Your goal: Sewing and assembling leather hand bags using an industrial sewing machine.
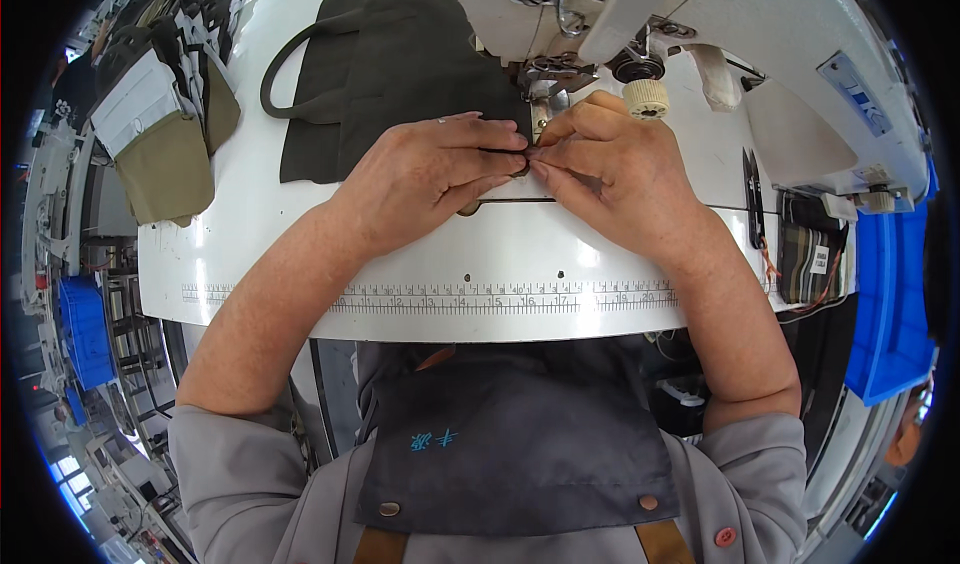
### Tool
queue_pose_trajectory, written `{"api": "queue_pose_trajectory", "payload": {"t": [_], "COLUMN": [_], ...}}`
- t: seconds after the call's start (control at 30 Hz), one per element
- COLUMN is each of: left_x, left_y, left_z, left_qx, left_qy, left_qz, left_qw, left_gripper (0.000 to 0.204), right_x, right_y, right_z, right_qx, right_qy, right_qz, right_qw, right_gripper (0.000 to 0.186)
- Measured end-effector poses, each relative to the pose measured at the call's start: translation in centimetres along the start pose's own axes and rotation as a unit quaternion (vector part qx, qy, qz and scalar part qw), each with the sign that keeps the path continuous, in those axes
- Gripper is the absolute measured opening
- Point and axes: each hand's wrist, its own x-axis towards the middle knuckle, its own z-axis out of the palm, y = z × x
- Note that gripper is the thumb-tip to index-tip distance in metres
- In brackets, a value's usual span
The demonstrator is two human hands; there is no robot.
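A dark olive fabric bag piece [400,59] with a looped handle [280,74] lies on the white sewing table [240,254], its right part reaching under the head of a white sewing machine [770,74]. My left hand [430,174] rests at the fabric's lower right corner, fingers pressed together on its edge. My right hand [615,179] is closed at the same corner, thumb and fingertips pinching the edge just in front of the presser foot [545,104]. The two hands' fingertips nearly meet; the exact bit between them is mostly hidden.
Stacked olive pieces with white sheets [175,154] sit at the back left. Black snips [752,194] and a striped pouch [805,254] lie at the right. Blue bins [890,304] stand beyond the table on both sides. A printed ruler [500,294] runs along the front edge.
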Motion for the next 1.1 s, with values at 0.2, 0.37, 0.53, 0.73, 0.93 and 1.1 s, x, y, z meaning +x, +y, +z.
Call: {"api": "queue_pose_trajectory", "payload": {"t": [0.2, 0.37, 0.53, 0.73, 0.93, 1.1], "left_x": [0.8, 1.7, 2.4, 2.4, 2.1, 1.7], "left_y": [-1.6, -2.6, -3.2, -2.5, -1.7, 0.4], "left_z": [-0.5, -0.4, 0.2, 0.3, 0.3, 0.9], "left_qx": [0.004, -0.012, 0.068, 0.071, 0.086, 0.122], "left_qy": [-0.004, 0.001, 0.058, 0.051, 0.042, 0.035], "left_qz": [0.005, -0.026, 0.029, -0.005, -0.021, -0.051], "left_qw": [1.0, 1.0, 0.996, 0.996, 0.995, 0.991], "left_gripper": [0.025, 0.024, 0.02, 0.023, 0.024, 0.029], "right_x": [0.2, 0.5, 0.4, 0.3, 0.2, 0.2], "right_y": [0.1, 0.0, 0.0, 0.4, 0.5, 0.5], "right_z": [0.3, 0.6, 0.8, 1.0, 0.9, 0.9], "right_qx": [-0.036, -0.083, -0.114, -0.123, -0.134, -0.136], "right_qy": [0.015, 0.009, 0.014, 0.013, 0.013, 0.014], "right_qz": [0.02, 0.046, 0.06, 0.075, 0.078, 0.082], "right_qw": [0.999, 0.995, 0.992, 0.989, 0.988, 0.987], "right_gripper": [0.014, 0.018, 0.019, 0.018, 0.018, 0.018]}}
